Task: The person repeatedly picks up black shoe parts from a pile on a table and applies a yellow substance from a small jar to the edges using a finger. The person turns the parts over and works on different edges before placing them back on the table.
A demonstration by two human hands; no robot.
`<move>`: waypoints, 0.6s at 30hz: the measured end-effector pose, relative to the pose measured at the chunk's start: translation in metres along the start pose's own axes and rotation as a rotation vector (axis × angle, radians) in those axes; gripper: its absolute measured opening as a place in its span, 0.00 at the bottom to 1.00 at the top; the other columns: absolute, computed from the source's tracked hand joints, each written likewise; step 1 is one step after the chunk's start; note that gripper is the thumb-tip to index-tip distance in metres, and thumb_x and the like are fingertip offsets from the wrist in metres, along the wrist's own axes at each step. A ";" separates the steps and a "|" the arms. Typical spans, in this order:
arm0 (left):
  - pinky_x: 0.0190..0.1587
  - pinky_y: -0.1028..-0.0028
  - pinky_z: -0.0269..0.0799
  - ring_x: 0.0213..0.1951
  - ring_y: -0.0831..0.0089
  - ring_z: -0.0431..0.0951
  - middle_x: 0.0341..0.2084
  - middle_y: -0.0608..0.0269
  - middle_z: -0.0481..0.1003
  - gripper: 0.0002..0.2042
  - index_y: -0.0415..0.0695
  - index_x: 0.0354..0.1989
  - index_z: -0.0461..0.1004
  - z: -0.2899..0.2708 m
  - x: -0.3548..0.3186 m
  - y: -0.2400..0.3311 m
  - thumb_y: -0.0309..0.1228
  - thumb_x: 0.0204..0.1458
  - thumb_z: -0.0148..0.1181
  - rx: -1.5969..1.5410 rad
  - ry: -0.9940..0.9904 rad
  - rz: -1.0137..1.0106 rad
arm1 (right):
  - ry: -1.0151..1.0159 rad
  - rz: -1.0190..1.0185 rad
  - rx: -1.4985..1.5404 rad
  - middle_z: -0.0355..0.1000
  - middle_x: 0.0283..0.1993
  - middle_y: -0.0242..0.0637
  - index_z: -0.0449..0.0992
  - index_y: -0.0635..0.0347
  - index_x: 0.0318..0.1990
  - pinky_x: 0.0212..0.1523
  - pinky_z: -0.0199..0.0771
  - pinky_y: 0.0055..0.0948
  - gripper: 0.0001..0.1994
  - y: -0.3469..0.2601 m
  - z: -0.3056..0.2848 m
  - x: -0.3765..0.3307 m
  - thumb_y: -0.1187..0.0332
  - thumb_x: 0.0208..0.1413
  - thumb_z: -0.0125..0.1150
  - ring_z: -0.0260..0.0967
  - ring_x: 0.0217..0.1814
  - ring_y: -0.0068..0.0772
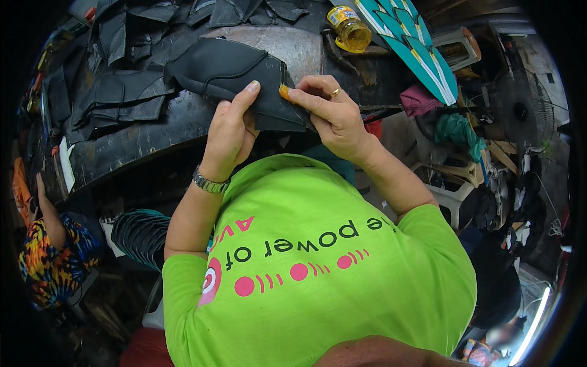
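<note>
Left hand (229,131) grips the black shoe upper (232,76) at the table's (140,144) near edge. Right hand (330,113) pinches a small orange dauber (284,92) against its rim. Gluing step apparently underway; next stroke needs steady support along that rim.

A dark, worn surface (153,137) fills the top of the view. To the right stand a fan (523,110) and a white plastic chair (452,199). A tube lamp (531,327) glows low right.

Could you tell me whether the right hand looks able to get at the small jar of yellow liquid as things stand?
Probably yes: the jar stands uncovered just beyond the right hand, though its fingers pinch an orange dauber.
</note>
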State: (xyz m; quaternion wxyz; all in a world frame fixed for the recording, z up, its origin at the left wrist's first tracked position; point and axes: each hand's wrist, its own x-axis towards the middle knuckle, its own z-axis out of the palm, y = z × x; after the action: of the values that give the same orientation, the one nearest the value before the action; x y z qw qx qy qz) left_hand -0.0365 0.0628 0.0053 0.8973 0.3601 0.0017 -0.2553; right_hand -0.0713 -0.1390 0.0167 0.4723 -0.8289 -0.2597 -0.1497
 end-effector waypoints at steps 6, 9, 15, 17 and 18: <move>0.45 0.68 0.82 0.42 0.65 0.83 0.42 0.49 0.79 0.16 0.30 0.48 0.72 -0.001 0.000 0.003 0.33 0.67 0.47 -0.016 -0.011 -0.047 | -0.042 -0.063 0.028 0.70 0.48 0.40 0.82 0.49 0.50 0.48 0.74 0.28 0.25 0.008 -0.010 -0.009 0.88 0.48 0.59 0.71 0.49 0.38; 0.44 0.68 0.83 0.41 0.65 0.84 0.41 0.49 0.80 0.16 0.30 0.48 0.72 0.000 0.001 0.004 0.34 0.67 0.47 -0.019 -0.015 -0.057 | -0.062 -0.145 -0.023 0.71 0.49 0.40 0.83 0.46 0.49 0.46 0.75 0.30 0.25 0.012 -0.017 -0.012 0.87 0.46 0.62 0.72 0.47 0.38; 0.44 0.68 0.83 0.40 0.65 0.84 0.39 0.50 0.80 0.16 0.31 0.47 0.73 0.002 0.002 0.005 0.35 0.67 0.47 -0.007 0.001 -0.092 | 0.000 -0.344 -0.198 0.71 0.48 0.37 0.84 0.41 0.47 0.38 0.76 0.32 0.27 0.020 -0.020 -0.013 0.85 0.40 0.66 0.73 0.40 0.38; 0.45 0.67 0.83 0.40 0.65 0.84 0.40 0.51 0.80 0.16 0.32 0.47 0.73 0.003 0.003 0.006 0.35 0.67 0.47 -0.007 0.004 -0.105 | 0.070 -0.424 -0.279 0.71 0.47 0.34 0.85 0.39 0.46 0.36 0.76 0.31 0.28 0.021 -0.018 -0.014 0.85 0.37 0.66 0.72 0.38 0.36; 0.45 0.67 0.83 0.40 0.65 0.84 0.40 0.52 0.80 0.16 0.33 0.48 0.73 0.003 0.004 0.006 0.36 0.67 0.47 -0.011 0.004 -0.108 | 0.092 -0.478 -0.339 0.70 0.47 0.33 0.85 0.38 0.46 0.36 0.75 0.31 0.29 0.022 -0.018 -0.015 0.85 0.36 0.66 0.71 0.38 0.35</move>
State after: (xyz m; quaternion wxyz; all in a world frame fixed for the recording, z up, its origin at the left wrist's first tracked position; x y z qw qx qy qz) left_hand -0.0308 0.0629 0.0107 0.8843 0.3548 0.0245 -0.3026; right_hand -0.0707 -0.1684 0.0027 0.2897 -0.8037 -0.3971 -0.3353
